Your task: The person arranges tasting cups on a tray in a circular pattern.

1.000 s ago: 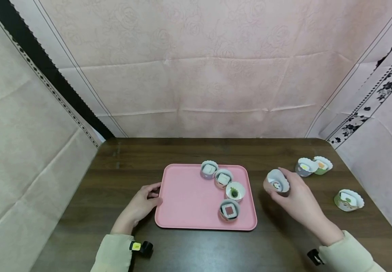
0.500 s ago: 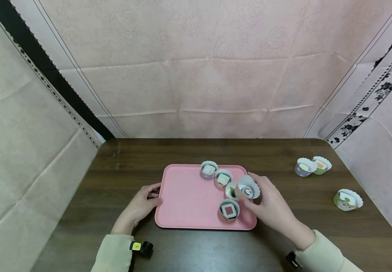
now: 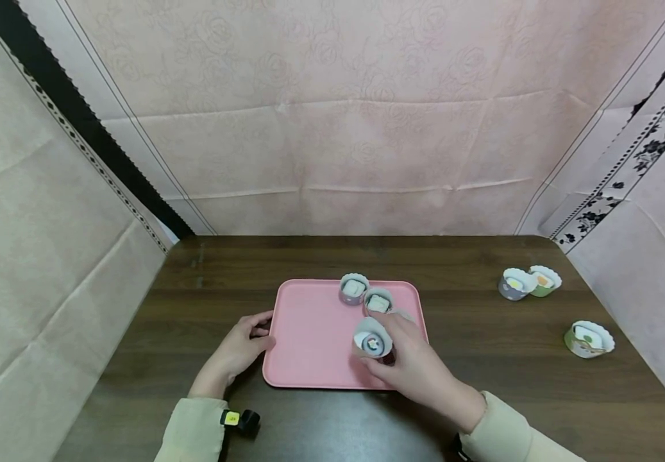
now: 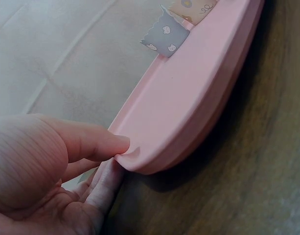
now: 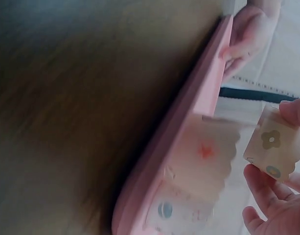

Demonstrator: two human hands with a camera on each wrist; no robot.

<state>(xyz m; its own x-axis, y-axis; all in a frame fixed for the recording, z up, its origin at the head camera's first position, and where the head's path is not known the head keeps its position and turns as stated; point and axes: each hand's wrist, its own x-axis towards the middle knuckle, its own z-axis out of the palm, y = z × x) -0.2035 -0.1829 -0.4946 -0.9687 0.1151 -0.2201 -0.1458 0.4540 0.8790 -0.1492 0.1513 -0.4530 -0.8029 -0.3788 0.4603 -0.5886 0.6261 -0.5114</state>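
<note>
My left hand (image 3: 240, 350) pinches the left edge of a pink tray (image 3: 309, 333); the left wrist view shows the thumb on top of the rim and fingers underneath. Over the tray's right half, my right hand (image 3: 415, 359) holds a scallop-edged paper baking cup (image 3: 371, 340) between thumb and fingers, with a round swirled piece inside. In the right wrist view this cup (image 5: 273, 144) is beige with a flower print, raised above the tray. Two paper cups, a grey one (image 3: 353, 290) and a tan one (image 3: 378, 300), stand at the tray's back. Others are mostly hidden by my right hand.
Farther right on the dark wooden table (image 3: 222, 269), a blue-grey cup (image 3: 515, 284) and a green cup (image 3: 546, 280) stand side by side. Another patterned cup (image 3: 589, 339) is near the right edge. Pale cloth (image 3: 338, 147) hangs behind the table.
My right hand has carried the paper cup leftward from the table right of the tray to over the tray, covering the cups there. My left hand stays on the tray's edge.
</note>
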